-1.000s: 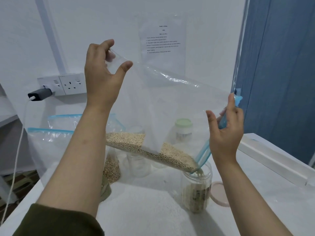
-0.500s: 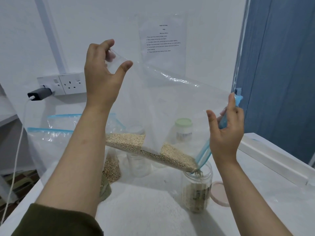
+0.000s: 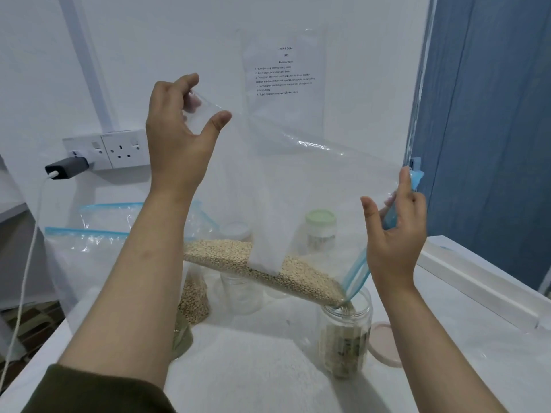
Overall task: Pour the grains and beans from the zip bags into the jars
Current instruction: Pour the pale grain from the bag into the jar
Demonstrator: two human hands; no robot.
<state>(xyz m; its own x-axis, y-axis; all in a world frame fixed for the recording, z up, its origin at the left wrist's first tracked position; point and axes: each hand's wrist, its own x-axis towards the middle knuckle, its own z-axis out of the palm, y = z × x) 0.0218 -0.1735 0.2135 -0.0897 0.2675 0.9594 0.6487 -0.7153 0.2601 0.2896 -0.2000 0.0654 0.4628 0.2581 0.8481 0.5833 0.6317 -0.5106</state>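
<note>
I see the left hand (image 3: 179,135) pinching the zip bag (image 3: 298,180) corner high, the right hand (image 3: 393,231) gripping its blue zip edge. Grains (image 3: 268,269) run from the tilted bag into the open jar (image 3: 346,332) on the tabletop (image 3: 253,368).

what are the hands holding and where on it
Both hold the one zip bag. The left hand pinches its raised bottom corner; the right hand grips the blue zip edge, above the jar.

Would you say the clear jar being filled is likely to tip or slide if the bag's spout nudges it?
Probably fairly stable: the jar stands upright on the table and already looks mostly full of grain, which should weigh it down. It looks like thin plastic, so a firm nudge from the zip bag might still slide it, since neither hand steadies it.
</note>
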